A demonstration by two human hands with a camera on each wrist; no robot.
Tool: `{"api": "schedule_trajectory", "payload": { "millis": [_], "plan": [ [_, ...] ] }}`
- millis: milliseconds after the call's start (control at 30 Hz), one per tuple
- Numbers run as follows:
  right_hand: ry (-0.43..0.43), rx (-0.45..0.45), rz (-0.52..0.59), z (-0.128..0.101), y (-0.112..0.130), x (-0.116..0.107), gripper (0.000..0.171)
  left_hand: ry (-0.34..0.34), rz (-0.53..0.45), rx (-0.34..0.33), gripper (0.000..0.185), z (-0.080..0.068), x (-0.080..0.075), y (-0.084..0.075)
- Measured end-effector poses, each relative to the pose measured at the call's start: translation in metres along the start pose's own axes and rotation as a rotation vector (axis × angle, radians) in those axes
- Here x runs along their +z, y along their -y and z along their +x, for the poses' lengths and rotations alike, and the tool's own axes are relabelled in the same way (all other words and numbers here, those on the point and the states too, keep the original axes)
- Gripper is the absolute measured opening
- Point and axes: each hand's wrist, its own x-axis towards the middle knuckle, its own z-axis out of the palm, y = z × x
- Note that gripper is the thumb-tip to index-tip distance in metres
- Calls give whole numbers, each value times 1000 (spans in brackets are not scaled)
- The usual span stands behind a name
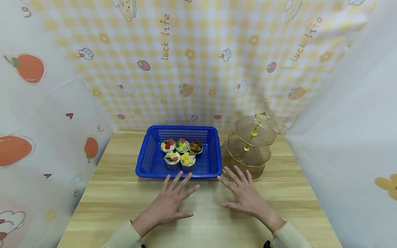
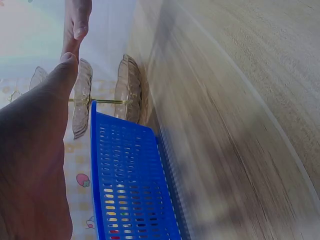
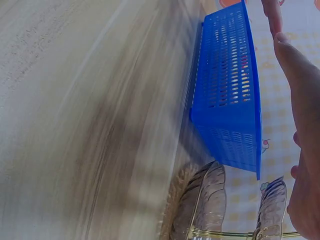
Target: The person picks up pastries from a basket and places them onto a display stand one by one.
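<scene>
My left hand (image 1: 170, 201), fingers spread and palm down, hovers in front of the blue plastic basket (image 1: 142, 155) and holds nothing. To its right my right hand (image 1: 245, 196) is spread the same way, near the basket's front right corner and the tiered stand (image 1: 246, 156). Inside the basket sit several dessert cups topped with fruit, among them one with yellow cubes (image 1: 187, 159) and one with a red strawberry (image 1: 168, 145). The stand has three smoky clear plates with gold rims and a gold handle (image 1: 262, 117) on top. In the left wrist view the basket's slotted side (image 2: 132, 175) shows up close.
Everything stands on a light wood-grain table (image 1: 198, 220). A yellow checked cloth (image 1: 198, 75) hangs behind it, close to the basket and stand. White printed sheets hang at the left (image 1: 62, 113) and right (image 1: 347, 124).
</scene>
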Motion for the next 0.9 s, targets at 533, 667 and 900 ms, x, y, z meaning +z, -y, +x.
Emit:
{"api": "schedule_trajectory", "payload": {
  "millis": [533,667,900],
  "plan": [
    [47,-59,117,51,-11,-5,90,-99,-138,-207,83,-5,-19,73],
    [52,-97,149,81,-14,-12,85,-120,-182,-294,82,-8,-23,103],
    [140,-117,193,140,-13,-12,75,-108,-231,-411,84,-18,-19,132]
  ]
}}
